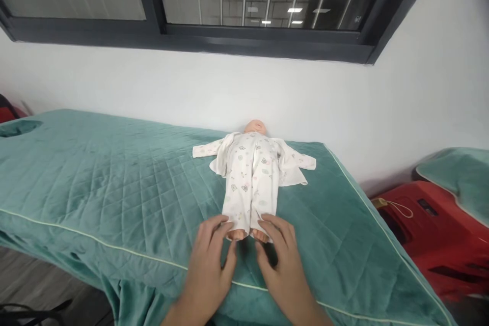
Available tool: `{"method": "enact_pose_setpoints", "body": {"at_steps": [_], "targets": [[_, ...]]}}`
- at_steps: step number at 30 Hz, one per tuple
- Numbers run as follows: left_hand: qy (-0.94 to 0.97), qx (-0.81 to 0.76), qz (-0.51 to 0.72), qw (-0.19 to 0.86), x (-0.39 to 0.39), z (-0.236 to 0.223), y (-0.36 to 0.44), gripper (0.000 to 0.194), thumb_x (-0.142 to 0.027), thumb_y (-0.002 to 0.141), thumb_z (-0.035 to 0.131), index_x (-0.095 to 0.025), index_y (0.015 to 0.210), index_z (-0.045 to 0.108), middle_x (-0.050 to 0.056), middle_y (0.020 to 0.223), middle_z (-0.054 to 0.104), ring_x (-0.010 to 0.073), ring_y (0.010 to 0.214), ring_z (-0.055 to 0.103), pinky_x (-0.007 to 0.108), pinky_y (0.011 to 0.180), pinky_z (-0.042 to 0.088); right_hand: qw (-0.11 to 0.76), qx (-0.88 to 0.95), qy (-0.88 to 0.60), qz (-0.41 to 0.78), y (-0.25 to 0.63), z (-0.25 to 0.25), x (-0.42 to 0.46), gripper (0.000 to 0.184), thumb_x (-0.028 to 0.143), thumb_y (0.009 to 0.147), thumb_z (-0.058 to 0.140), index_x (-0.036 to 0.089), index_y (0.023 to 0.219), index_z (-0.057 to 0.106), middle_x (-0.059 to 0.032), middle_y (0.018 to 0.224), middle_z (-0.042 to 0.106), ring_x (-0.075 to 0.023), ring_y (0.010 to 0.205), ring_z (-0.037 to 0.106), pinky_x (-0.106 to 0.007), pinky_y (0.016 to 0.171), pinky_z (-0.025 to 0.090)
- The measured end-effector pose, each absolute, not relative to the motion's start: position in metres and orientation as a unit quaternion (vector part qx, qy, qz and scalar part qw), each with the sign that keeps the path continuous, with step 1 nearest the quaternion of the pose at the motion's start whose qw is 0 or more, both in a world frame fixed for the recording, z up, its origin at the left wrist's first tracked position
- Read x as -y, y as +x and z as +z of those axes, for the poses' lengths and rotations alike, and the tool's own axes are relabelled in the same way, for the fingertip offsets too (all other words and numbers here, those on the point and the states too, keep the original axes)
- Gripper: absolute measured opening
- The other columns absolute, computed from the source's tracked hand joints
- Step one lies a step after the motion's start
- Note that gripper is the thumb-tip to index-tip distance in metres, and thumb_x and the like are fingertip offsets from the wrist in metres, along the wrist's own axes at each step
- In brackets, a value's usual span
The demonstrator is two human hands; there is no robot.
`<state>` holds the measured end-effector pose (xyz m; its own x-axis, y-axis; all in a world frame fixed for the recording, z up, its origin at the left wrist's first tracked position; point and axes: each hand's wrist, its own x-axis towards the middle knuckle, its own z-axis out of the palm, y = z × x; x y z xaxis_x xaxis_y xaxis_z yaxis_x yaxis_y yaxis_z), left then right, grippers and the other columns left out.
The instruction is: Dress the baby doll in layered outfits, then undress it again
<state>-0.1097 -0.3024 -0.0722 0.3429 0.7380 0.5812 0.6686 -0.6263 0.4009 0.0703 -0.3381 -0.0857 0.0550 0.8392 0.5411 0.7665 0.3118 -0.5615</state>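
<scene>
A baby doll (255, 126) lies on its back with its head towards the wall. White printed baby pants (250, 178) cover its legs and reach up over the torso. A white baby shirt (292, 163) is spread beneath it, sleeves out to both sides. The doll's feet show at the pant cuffs. My left hand (210, 260) rests its fingertips at the left cuff, thumb apart below the foot. At the right cuff, my right hand (282, 260) is placed likewise, fingers curved and thumb apart. Neither hand visibly grips the fabric.
A green quilted cover (133, 178) with pale piping lies over the bed. A white wall (286, 91) and a dark-framed window (260, 43) stand behind it. At the right is a red plastic object (431, 234) with a green cloth (458, 175) on top.
</scene>
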Motion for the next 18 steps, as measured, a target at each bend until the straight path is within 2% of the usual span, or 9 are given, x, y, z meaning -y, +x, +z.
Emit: {"method": "enact_pose_setpoints", "body": {"at_steps": [4,10,15,18], "targets": [[0.847,-0.408,0.34,0.013,0.3,-0.064,-0.089,0.036,-0.011,0.09,0.05,-0.019,0.125,0.05,0.012,0.136,0.049,0.0261,0.132,0.04,0.046,0.105,0.046,0.468,0.635,-0.611,0.064,0.075,-0.097,0.343,0.042,0.014,0.091,0.048,0.026,0.132,0.046,-0.0095,0.128,0.051,-0.0237,0.119,0.049,-0.043,0.098,0.048],[0.857,-0.425,0.291,-0.031,0.288,-0.062,-0.068,0.024,-0.008,0.089,0.048,-0.019,0.106,0.06,0.011,0.139,0.049,0.031,0.138,0.035,0.059,0.109,0.039,0.46,0.62,-0.628,0.103,0.076,-0.103,0.337,0.025,0.014,0.093,0.046,0.024,0.115,0.053,-0.0084,0.113,0.056,-0.0232,0.107,0.053,-0.044,0.093,0.049],[0.857,-0.424,0.292,-0.034,0.283,-0.065,-0.067,0.019,-0.01,0.091,0.048,-0.02,0.099,0.063,0.009,0.135,0.054,0.0312,0.137,0.037,0.061,0.108,0.039,0.462,0.634,-0.606,0.13,0.079,-0.098,0.331,0.018,0.014,0.095,0.043,0.023,0.102,0.056,-0.0064,0.102,0.058,-0.0205,0.096,0.056,-0.038,0.084,0.05],[0.85,-0.416,0.323,-0.016,0.285,-0.066,-0.069,0.016,-0.01,0.09,0.05,-0.02,0.096,0.062,0.008,0.133,0.056,0.0304,0.136,0.038,0.058,0.106,0.042,0.46,0.651,-0.594,0.107,0.083,-0.094,0.331,0.017,0.013,0.095,0.043,0.022,0.098,0.057,-0.0062,0.099,0.057,-0.0198,0.093,0.056,-0.036,0.081,0.05]]}}
